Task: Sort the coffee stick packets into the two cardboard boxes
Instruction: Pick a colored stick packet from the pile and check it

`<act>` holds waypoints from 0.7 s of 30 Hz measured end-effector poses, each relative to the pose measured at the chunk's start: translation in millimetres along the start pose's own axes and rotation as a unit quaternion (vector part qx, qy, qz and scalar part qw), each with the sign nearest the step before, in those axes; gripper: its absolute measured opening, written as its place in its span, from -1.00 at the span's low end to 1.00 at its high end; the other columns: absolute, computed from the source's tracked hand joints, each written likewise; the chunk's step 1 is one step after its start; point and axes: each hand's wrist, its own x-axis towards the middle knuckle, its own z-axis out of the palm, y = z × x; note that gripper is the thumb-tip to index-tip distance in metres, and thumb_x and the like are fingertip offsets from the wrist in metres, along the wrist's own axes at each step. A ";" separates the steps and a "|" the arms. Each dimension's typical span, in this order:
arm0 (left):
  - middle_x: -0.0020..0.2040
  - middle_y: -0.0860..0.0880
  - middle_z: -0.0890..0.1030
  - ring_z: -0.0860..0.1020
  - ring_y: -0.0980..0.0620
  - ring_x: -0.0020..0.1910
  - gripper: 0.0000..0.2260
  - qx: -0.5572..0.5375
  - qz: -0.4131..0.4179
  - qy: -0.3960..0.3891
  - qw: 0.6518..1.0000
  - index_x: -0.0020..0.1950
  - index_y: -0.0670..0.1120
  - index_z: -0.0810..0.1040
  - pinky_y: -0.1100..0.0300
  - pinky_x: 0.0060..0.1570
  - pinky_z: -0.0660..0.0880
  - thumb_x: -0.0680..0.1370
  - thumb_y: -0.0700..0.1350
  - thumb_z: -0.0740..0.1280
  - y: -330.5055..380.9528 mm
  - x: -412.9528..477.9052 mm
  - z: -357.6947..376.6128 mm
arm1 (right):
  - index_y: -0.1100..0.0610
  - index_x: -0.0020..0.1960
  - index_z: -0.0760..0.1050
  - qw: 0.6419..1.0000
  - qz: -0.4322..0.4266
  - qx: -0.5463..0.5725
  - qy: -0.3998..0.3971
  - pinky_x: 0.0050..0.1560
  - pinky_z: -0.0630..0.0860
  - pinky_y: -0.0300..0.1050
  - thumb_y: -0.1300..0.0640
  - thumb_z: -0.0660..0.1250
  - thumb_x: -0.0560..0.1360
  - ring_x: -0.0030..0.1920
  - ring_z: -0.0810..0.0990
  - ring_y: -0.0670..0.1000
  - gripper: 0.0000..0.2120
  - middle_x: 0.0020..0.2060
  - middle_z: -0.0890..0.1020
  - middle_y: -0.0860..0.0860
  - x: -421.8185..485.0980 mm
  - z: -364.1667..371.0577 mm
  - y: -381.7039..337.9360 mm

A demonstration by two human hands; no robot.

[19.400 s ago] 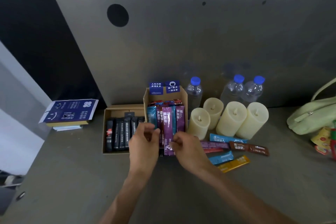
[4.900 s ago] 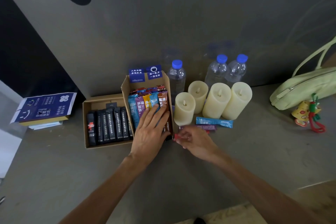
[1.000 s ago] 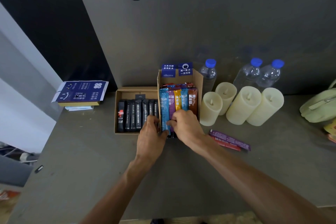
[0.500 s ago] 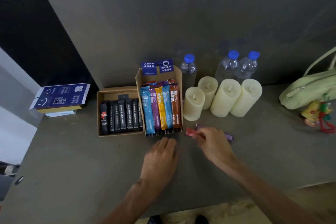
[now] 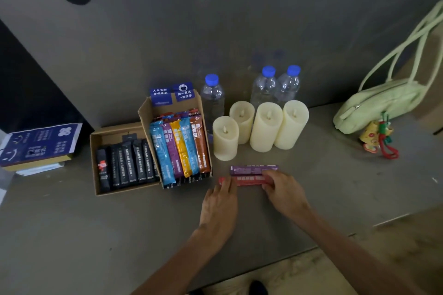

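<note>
Two loose stick packets lie side by side on the grey table in front of the candles, a purple packet (image 5: 249, 170) behind a red packet (image 5: 248, 180). My left hand (image 5: 219, 203) lies flat, its straight fingertips touching the red packet's left end. My right hand (image 5: 285, 191) holds the red packet's right end with curled fingers and also covers the purple one's right tip. The low cardboard box (image 5: 94, 165) holds several black packets. Beside it, the taller cardboard box (image 5: 143, 112) is filled with coloured packets (image 5: 178, 148).
Several cream candles (image 5: 266, 127) and three water bottles (image 5: 263, 88) stand just behind the loose packets. A green bag (image 5: 378, 105) with a charm lies at the right. A blue booklet stack (image 5: 38, 143) sits far left. The table's front edge runs close below my forearms.
My left hand has moved right from in front of the taller box to the red packet's left end. My right hand has slid along to the packets' right ends.
</note>
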 end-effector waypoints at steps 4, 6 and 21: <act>0.20 0.03 0.52 0.58 0.00 0.08 -0.60 -0.061 0.002 0.035 0.998 0.32 -0.01 0.49 0.11 0.05 0.55 0.49 -0.23 0.36 -8.7 -11.3 2.0 | 0.00 0.19 0.57 1.000 -0.015 -0.006 -0.027 0.03 0.47 -0.16 0.09 0.42 0.50 0.08 0.60 0.02 -0.74 0.10 0.62 -0.02 2.5 -0.8 7.2; 0.18 0.07 0.50 0.54 0.04 0.09 -0.65 -0.084 -0.007 0.038 0.996 0.29 0.03 0.48 0.14 0.07 0.54 0.53 -0.22 0.32 -9.2 -12.5 -1.5 | -0.01 0.14 0.58 0.999 -0.023 -0.014 -0.039 -0.03 0.41 -0.23 0.09 0.43 0.50 0.03 0.58 -0.02 -0.78 0.02 0.56 -0.06 4.3 -0.4 11.7; -0.07 0.14 0.63 0.60 0.20 -0.13 -0.81 -0.355 -0.102 -0.050 0.928 0.16 0.11 0.59 0.32 -0.16 0.52 0.62 -0.10 0.26 -7.6 -11.3 -28.3 | -0.02 -0.03 0.64 0.961 0.016 0.259 -0.099 -0.20 0.45 -0.36 -0.03 0.29 0.61 -0.16 0.69 -0.16 -0.83 -0.21 0.72 -0.08 18.1 -55.2 -7.8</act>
